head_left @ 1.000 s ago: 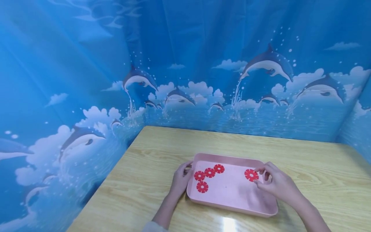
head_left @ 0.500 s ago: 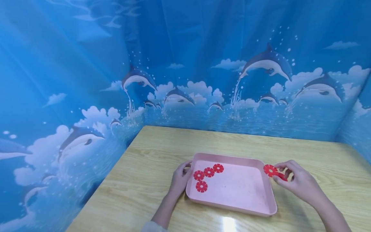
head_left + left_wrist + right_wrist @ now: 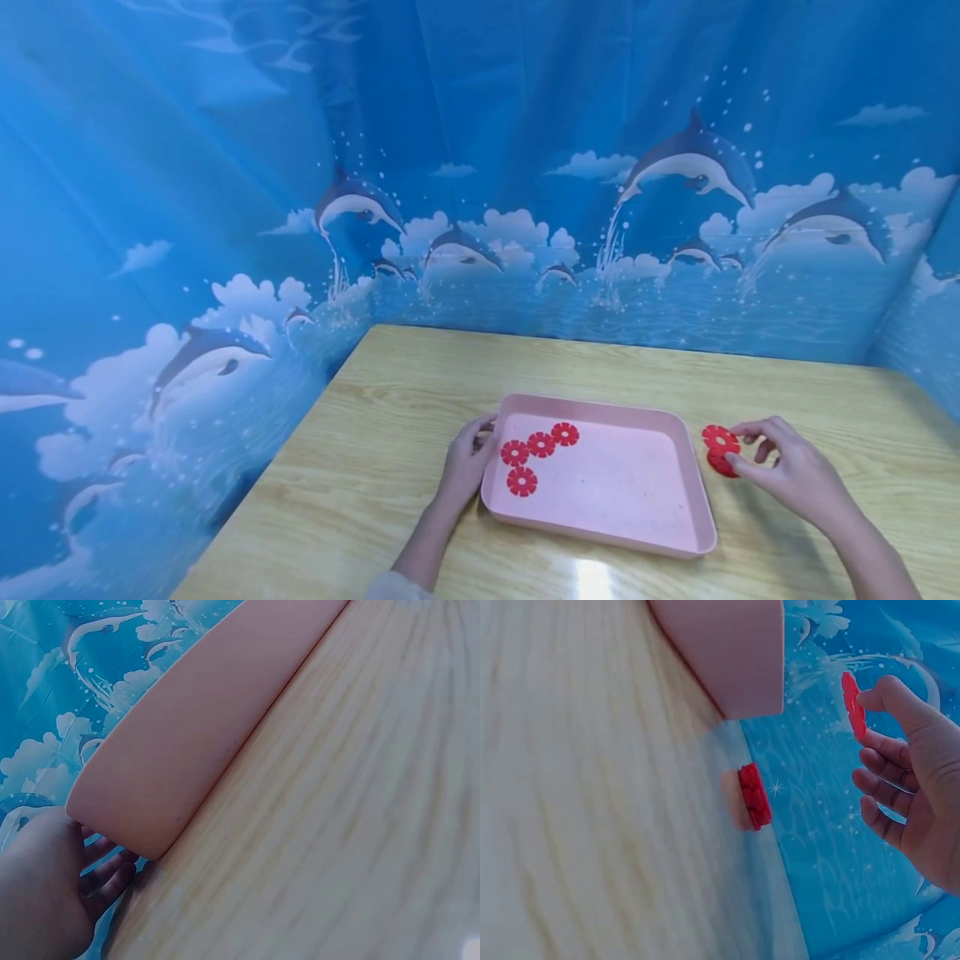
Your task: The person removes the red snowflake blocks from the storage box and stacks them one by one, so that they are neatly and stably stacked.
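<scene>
Over the table right of the pink tray (image 3: 592,533), my right hand (image 3: 795,467) pinches a red notched snowflake disc (image 3: 721,438) between thumb and fingertip. In the right wrist view this disc (image 3: 852,703) is seen edge-on, with the other fingers loosely bent. A short stack of red discs (image 3: 754,796) stands on the table close by; in the head view the stack (image 3: 722,463) shows just under the held disc. My left hand (image 3: 467,467) holds the tray's left end. Its fingers are bent at the outer wall in the left wrist view, the thumb mostly hidden.
Several red snowflake discs (image 3: 542,445) lie flat at the left inside the tray, three in a slanting row and one below. The wood-grain table (image 3: 420,367) ends at the back against a blue dolphin-print curtain (image 3: 480,208).
My right hand has lifted a snowflake disc out of the tray's right side and carried it rightward past the rim, over the stack. My left hand stays at the tray.
</scene>
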The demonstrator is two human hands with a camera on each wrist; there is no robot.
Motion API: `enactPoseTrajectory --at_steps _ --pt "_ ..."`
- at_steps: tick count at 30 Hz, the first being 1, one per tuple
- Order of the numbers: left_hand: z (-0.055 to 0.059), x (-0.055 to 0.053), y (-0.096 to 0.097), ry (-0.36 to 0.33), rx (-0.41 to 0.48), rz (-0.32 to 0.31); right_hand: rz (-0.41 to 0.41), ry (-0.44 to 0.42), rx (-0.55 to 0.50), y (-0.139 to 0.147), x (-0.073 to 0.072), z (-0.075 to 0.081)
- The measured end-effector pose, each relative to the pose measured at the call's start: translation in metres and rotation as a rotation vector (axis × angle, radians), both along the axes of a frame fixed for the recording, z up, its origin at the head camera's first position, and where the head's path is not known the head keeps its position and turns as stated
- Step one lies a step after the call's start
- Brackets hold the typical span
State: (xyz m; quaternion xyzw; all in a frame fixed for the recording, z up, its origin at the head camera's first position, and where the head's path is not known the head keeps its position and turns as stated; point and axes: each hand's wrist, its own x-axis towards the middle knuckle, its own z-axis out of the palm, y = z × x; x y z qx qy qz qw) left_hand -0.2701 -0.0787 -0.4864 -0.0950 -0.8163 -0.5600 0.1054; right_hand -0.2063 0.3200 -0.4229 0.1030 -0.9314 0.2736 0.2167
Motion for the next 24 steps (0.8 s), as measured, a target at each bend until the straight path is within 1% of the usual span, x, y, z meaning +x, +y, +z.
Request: enactPoseTrajectory --at_steps 6,12,24 --pt "0.0 0.001 0.0 -0.009 0.005 0.002 -0.018 -0.006 0.003 0.01 -0.003 -0.011" --pt "0.0 -0.001 0.0 0.004 -0.004 -0.001 -0.037 -0.029 -0.008 0.018 -0.005 -0.022" --pt "0.0 -0.001 0.0 -0.005 -0.014 -0.003 -0.073 -0.037 -0.014 0.028 -0.009 -0.048"
